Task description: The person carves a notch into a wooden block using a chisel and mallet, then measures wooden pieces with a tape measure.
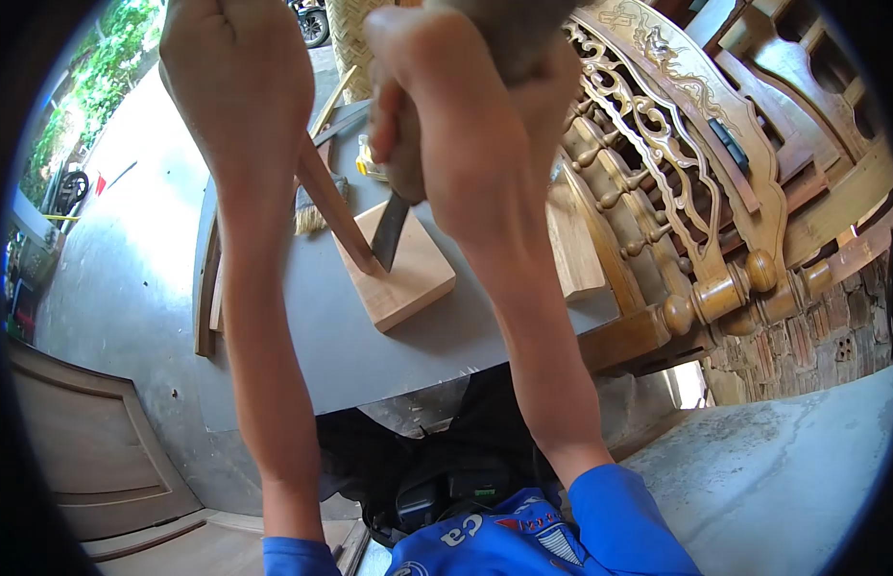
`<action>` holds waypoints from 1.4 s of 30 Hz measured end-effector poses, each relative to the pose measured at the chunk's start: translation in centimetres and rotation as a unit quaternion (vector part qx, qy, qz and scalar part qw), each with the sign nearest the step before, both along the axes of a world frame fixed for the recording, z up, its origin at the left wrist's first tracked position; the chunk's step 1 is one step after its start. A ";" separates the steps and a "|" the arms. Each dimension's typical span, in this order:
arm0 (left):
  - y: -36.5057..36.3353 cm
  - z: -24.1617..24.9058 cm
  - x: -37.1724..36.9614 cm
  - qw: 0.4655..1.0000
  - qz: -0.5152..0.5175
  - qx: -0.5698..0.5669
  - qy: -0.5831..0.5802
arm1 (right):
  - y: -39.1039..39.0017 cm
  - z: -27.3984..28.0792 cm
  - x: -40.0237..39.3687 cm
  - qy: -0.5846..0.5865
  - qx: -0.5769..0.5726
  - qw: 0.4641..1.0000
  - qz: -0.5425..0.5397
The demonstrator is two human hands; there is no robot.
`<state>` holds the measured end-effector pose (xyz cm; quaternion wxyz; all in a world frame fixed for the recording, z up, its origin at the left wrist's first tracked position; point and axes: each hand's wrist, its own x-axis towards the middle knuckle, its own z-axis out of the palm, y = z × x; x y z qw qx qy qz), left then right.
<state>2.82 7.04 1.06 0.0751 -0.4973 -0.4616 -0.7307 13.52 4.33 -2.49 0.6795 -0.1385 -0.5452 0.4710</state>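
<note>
My left hand point(237, 82) is closed in a fist at the top left, around the upper part of a thin wooden stick point(336, 206) that runs partly behind my wrist. The stick slants down, and its lower end rests on a pale wooden block point(413, 288). My right hand point(437, 72) is wrapped around a bladed tool whose flat metal blade point(390, 230) points down beside the stick's lower end. A blurred brown mass point(523, 29) above my right hand cannot be made out. Both sets of fingers are partly hidden.
The block lies on a grey tabletop point(360, 374). Behind it are a brush point(310, 216) and a yellow item point(368, 158). Another wooden piece point(573, 245) stands at right, near a carved wooden furniture panel point(648, 144). A panelled wooden piece point(91, 432) lies at lower left.
</note>
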 end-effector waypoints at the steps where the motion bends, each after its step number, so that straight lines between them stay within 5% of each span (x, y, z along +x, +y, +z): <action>1: 0.0 -0.1 0.1 1.000 0.016 0.000 0.001 | 0.5 0.1 -0.2 -0.008 0.003 1.000 -0.003; 7: 0.0 0.0 0.1 0.998 -0.007 -0.008 -0.066 | 3.8 0.4 -1.1 -0.052 0.042 0.998 -0.015; 11: -0.1 0.1 -0.5 0.989 -0.074 0.009 -0.124 | 6.6 -1.5 1.0 -0.082 0.313 0.944 0.056; 14: -1.6 0.5 0.6 0.976 -0.141 0.027 -0.166 | -0.7 -1.0 0.7 0.005 0.072 0.997 -0.027; 16: -3.0 0.7 0.3 0.961 -0.196 0.027 -0.196 | -4.2 -3.3 2.3 0.106 0.038 0.993 0.020; 19: -3.4 0.0 -1.8 0.953 -0.204 0.039 -0.219 | -5.5 -6.6 5.5 0.115 0.172 0.978 0.016; 23: -3.2 0.4 -1.3 0.958 -0.171 0.022 -0.228 | -6.1 -8.5 6.7 0.186 0.133 0.973 0.040; 29: -2.1 0.2 1.2 0.984 -0.168 0.036 -0.055 | -6.2 -8.8 6.5 0.176 0.143 0.973 0.040; 42: -1.0 0.4 0.8 0.983 -0.146 -0.022 -0.105 | -7.6 -11.8 8.0 0.064 0.213 0.975 0.010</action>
